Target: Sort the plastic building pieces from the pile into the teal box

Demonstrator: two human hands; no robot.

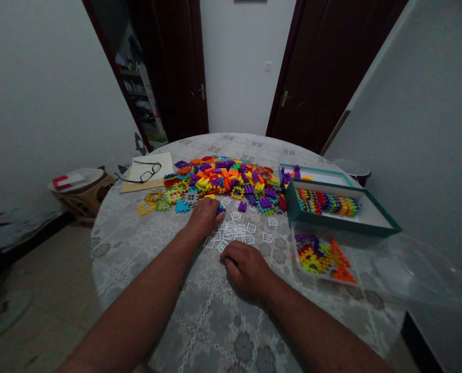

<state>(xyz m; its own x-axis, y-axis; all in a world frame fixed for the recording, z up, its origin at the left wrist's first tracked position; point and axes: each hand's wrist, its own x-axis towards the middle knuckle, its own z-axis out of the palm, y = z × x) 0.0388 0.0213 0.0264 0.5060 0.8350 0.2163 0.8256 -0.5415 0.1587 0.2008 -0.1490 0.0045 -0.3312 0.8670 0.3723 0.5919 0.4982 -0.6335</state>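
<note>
My left hand [204, 218] reaches to the near edge of a pile of colourful plastic building pieces [225, 176]. Its fingers are closed at a blue-purple building piece [220, 209] by the thumb; a yellow piece [210, 197] shows just past the fingertips. Closer to me, my right hand [248, 268] rests on the table with curled fingers; whatever may be inside is hidden. Several white window-frame pieces [234, 230] lie scattered between and beyond the hands. A small purple piece [242, 206] lies right of my left hand.
The round table has a patterned cloth [211, 316]. Glasses [147, 173] lie on a pad at left. On the right stand a green-edged box [343, 223] with linked colourful pieces, its shallow companion [320, 176], a clear tub [324, 277] of pieces and a transparent lid [421, 269].
</note>
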